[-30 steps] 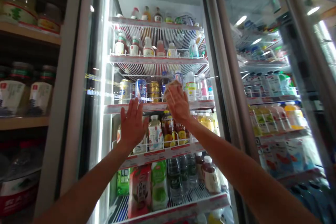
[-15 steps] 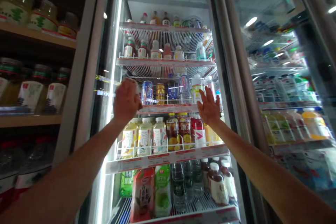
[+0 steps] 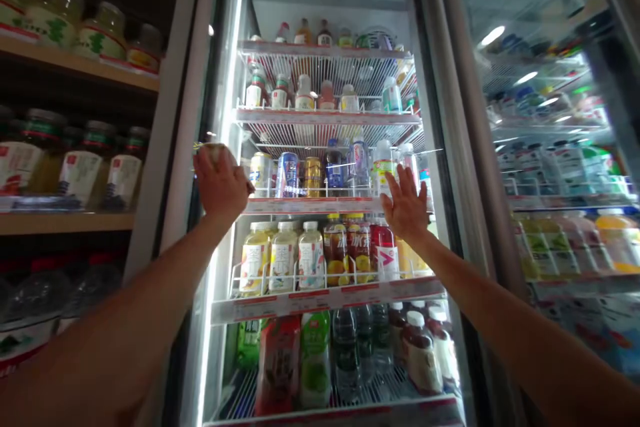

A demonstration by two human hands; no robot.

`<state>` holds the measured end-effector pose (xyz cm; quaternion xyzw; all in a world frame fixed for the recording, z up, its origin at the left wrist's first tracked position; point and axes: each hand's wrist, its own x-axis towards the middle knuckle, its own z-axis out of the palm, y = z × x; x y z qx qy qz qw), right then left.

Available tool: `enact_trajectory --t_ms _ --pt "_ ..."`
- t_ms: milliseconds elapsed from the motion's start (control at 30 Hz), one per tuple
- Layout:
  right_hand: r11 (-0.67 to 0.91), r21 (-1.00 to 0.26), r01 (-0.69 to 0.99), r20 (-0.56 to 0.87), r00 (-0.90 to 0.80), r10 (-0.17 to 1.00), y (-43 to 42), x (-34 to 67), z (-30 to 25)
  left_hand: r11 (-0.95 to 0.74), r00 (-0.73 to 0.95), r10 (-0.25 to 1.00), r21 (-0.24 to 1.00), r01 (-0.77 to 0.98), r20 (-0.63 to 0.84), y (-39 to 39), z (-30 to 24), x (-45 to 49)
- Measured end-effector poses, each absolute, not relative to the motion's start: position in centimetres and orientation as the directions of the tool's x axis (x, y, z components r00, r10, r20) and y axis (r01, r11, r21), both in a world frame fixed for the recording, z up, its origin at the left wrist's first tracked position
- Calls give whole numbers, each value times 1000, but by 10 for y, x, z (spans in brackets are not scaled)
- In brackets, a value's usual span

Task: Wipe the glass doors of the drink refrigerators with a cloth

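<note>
My left hand (image 3: pixel 220 183) lies over a folded beige-brown cloth (image 3: pixel 215 152), flat against the glass door at its left edge. The cloth's edges show above the fingers and beside the hand; the rest is hidden under it. My right hand (image 3: pixel 407 203) is open with its fingers spread, its palm against or close to the glass, and holds nothing. Behind the glass, near my left hand, stand a pale yellow can (image 3: pixel 260 173) and a blue can (image 3: pixel 287 173). A bottle with a green-and-yellow label (image 3: pixel 383 163) is behind my right fingertips.
Lit shelves hold tea bottles (image 3: pixel 283 257), red and green cartons (image 3: pixel 279 367) and water bottles (image 3: pixel 346 347). A metal door frame (image 3: pixel 463 113) divides this fridge from another drinks fridge (image 3: pixel 565 200) at right. Wooden shelves (image 3: pixel 75 220) with jars and bottles are at left.
My left hand has slid left with the cloth, from in front of the cans to the door's left edge, uncovering the pale yellow can. My right hand stays about where it was.
</note>
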<state>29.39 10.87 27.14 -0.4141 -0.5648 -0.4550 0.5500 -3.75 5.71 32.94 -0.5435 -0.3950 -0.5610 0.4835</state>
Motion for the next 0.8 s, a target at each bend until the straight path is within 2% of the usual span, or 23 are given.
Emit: enact_trajectory --t_ms 33,67,100,167,200,233,267,367,400,433,467,567,600,633,667,767,800 --pt "247 55 967 998 -49 -32 108 293 271 -215 12 -132 -40 976 991 57 329 -38" --pt "251 53 966 998 -47 -30 108 293 271 -215 21 -135 -50 975 991 58 326 -31" --pt "254 53 966 998 -48 -28 107 293 271 -217 84 -116 -108 970 990 60 323 -21" --pt "256 66 964 998 -62 -21 107 295 270 -248 369 -12 -360 899 929 64 316 -1" --pt "259 74 963 997 -71 -21 107 296 269 -265 464 25 -441 857 886 64 315 2" --pt "262 80 962 997 -76 -26 107 297 268 -273 499 42 -470 839 866 64 316 -1" --pt "265 84 961 996 -78 -31 107 298 267 -263 460 30 -437 860 887 63 319 -8" --pt "266 80 961 997 -70 -44 109 299 265 -208 119 -110 -140 968 987 59 328 -39" --pt "262 76 962 997 -67 -45 110 299 264 -199 49 -151 -79 977 987 60 329 -44" --pt "257 75 963 997 -66 -44 111 299 264 -193 39 -174 -73 978 984 61 327 -44" --pt "252 75 965 997 -66 -43 111 299 264 -190 94 -172 -126 974 981 63 325 -40" --pt "242 81 967 996 -71 -47 112 300 265 -211 436 -83 -443 871 896 69 317 -21" --pt "242 86 967 996 -75 -53 112 300 265 -222 502 -60 -502 836 863 70 317 -20" --pt "242 89 966 995 -76 -61 112 300 265 -224 506 -57 -505 834 861 70 318 -21" --pt "243 90 966 995 -75 -70 112 300 264 -212 445 -78 -451 867 892 69 322 -24" --pt "246 89 965 993 -66 -100 112 299 264 -182 137 -194 -173 968 971 68 331 -28" --pt "248 90 965 992 -66 -105 113 299 264 -182 128 -205 -167 969 970 68 332 -24"
